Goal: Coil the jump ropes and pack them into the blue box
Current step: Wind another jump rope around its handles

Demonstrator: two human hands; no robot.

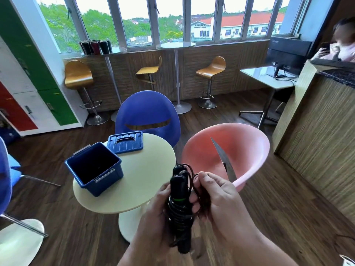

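We count one coiled jump rope (179, 206) with two black handles (177, 186) at lower centre, and two hands: left hand (155, 214), right hand (217, 200). At centre left are one blue box (108, 180), one blue lid (125, 144) and one round tabletop (146, 169). Two shell chairs are in full view: blue chair (148, 110), pink chair (240, 144). Across the upper frame are three wooden bar stools: left stool (77, 74), middle stool (148, 71), right stool (211, 69).

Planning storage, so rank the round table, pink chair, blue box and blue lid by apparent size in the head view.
Largest: round table and pink chair, too alike to rank.
Next: blue box.
Smallest: blue lid, though it lies farther from the camera.
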